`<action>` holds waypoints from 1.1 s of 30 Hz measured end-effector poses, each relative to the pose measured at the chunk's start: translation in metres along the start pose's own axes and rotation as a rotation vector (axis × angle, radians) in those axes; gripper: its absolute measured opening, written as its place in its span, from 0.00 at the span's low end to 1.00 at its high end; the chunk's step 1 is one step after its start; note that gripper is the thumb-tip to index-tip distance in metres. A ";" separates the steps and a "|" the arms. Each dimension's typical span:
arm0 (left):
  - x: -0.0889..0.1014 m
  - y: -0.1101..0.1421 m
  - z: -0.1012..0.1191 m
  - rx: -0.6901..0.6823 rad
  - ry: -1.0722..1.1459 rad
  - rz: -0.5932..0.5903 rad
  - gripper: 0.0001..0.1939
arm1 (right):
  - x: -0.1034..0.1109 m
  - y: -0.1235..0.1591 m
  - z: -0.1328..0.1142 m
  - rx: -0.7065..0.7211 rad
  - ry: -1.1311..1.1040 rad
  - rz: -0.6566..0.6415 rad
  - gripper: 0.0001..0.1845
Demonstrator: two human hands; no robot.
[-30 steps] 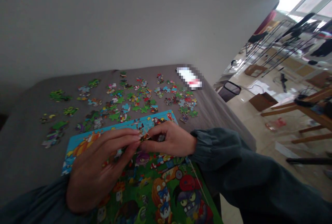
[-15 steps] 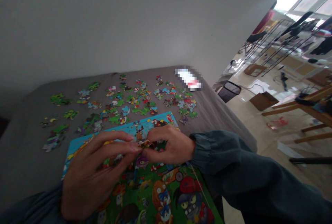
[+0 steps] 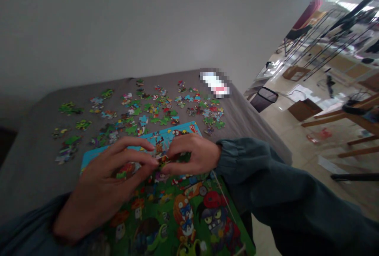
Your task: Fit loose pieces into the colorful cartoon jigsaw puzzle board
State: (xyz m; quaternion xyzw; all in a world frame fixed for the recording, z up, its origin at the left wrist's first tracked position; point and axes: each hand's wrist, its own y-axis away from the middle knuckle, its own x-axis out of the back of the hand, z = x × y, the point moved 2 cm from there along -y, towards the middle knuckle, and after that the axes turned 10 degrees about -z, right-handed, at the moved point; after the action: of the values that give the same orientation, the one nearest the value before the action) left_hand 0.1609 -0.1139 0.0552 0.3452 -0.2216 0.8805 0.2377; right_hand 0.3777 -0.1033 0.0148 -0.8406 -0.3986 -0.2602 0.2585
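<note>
A jigsaw puzzle board (image 3: 160, 212) with cartoon characters and a light blue top border lies at the near side of the table. Above its upper middle, both hands meet over small puzzle pieces (image 3: 162, 162). My left hand (image 3: 118, 177) reaches in from the left, thumb and fingertips pinched at the pieces' left side. Coming from the right, my right hand (image 3: 194, 154) holds the pieces' right side between thumb and curled fingers. The fingers partly hide the pieces, so their exact shape cannot be made out.
Loose puzzle pieces (image 3: 142, 119) are spread in clusters across the grey cloth-covered table (image 3: 245, 129). A blurred-out bright phone-like object (image 3: 214, 84) lies at the back right, near the wall. On the floor to the right are a bin (image 3: 263, 98), a cardboard box (image 3: 304, 110) and wooden furniture (image 3: 355, 119).
The view has shifted slightly, so the board and hands appear a little higher. My left hand has drawn slightly back and down, while both hands stay at the pieces.
</note>
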 end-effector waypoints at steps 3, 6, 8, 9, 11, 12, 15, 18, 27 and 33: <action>0.003 0.006 0.000 0.070 0.012 -0.112 0.10 | 0.018 0.006 0.008 -0.064 0.036 0.090 0.22; -0.002 0.011 0.011 0.125 0.084 -0.203 0.08 | 0.029 0.011 0.018 -0.172 0.110 0.174 0.24; -0.011 0.012 0.023 0.168 0.148 -0.243 0.08 | 0.031 0.013 0.023 -0.194 0.123 0.191 0.24; -0.016 0.011 0.030 0.186 0.182 -0.262 0.09 | 0.030 0.013 0.025 -0.191 0.131 0.191 0.23; -0.028 0.012 0.044 0.237 0.250 -0.309 0.09 | 0.028 0.013 0.026 -0.167 0.162 0.179 0.22; -0.034 0.014 0.050 0.265 0.281 -0.335 0.09 | 0.027 0.013 0.026 -0.153 0.185 0.167 0.21; -0.051 0.023 0.066 0.326 0.366 -0.428 0.08 | 0.025 0.012 0.025 -0.122 0.270 0.136 0.22; -0.065 0.035 0.075 0.389 0.472 -0.501 0.08 | 0.025 0.011 0.025 -0.108 0.337 0.122 0.22; -0.078 0.044 0.075 0.476 0.554 -0.586 0.05 | 0.024 0.010 0.031 -0.052 0.455 0.100 0.21; -0.070 0.050 0.069 0.493 0.513 -0.586 0.05 | 0.026 0.011 0.028 -0.082 0.504 0.052 0.22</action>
State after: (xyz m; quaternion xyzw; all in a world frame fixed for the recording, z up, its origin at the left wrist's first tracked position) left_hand 0.2123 -0.2100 0.0399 0.2104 0.1675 0.8594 0.4348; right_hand 0.4068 -0.0773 0.0084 -0.7689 -0.2887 -0.4709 0.3220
